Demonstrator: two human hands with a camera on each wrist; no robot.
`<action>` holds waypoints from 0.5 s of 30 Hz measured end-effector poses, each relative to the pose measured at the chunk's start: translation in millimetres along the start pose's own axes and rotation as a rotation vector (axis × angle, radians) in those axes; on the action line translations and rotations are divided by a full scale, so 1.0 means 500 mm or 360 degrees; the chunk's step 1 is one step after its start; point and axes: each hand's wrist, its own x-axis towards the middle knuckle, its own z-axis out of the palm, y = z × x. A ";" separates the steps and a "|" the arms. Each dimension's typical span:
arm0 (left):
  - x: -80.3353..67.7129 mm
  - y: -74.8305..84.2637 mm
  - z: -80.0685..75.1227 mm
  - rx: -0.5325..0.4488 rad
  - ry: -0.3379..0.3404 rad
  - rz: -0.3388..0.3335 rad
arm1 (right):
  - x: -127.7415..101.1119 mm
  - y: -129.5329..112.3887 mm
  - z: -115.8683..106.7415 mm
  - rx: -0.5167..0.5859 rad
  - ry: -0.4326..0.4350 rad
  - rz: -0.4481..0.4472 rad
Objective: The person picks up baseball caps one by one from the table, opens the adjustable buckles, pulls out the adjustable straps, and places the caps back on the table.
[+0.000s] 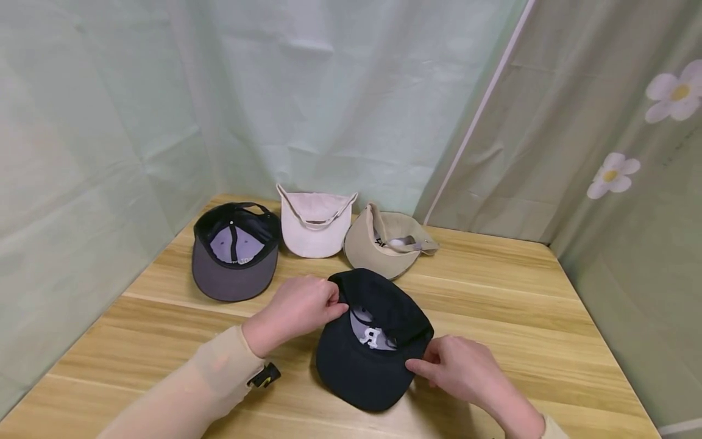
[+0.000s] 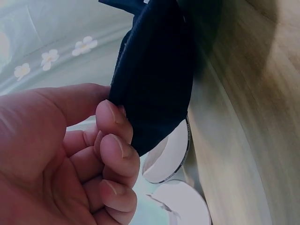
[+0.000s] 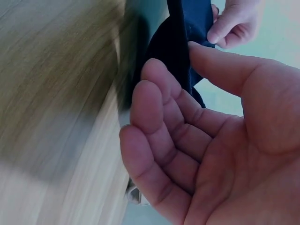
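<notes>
A black baseball cap (image 1: 364, 372) lies tilted in front of me, its opening toward me and a white letter showing inside. My left hand (image 1: 301, 308) pinches the cap's left edge between thumb and curled fingers, as the left wrist view also shows at the dark cloth (image 2: 154, 75). On the other side my right hand (image 1: 460, 369) pinches the cap's right edge near the brim. In the right wrist view the right thumb lies on the cap's edge (image 3: 180, 42), with the index finger behind it and the other fingers (image 3: 147, 108) loosely bent.
Behind the black cap stand a dark grey cap (image 1: 236, 280), a white cap (image 1: 315, 238) and a beige cap (image 1: 373, 244) in a row on the wooden table (image 1: 493, 280). Curtains (image 1: 340, 110) hang along the table's back and sides.
</notes>
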 end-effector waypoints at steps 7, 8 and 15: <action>0.000 0.002 0.003 0.0044 0.0038 -0.0001 | 0.008 0.007 -0.002 0.0109 0.0053 -0.0023; -0.001 0.002 0.004 0.0050 0.0040 -0.0003 | 0.009 0.008 -0.002 0.0117 0.0061 -0.0017; -0.004 0.010 0.006 0.0093 0.0068 0.0000 | 0.019 0.017 -0.008 0.0162 0.0101 -0.0009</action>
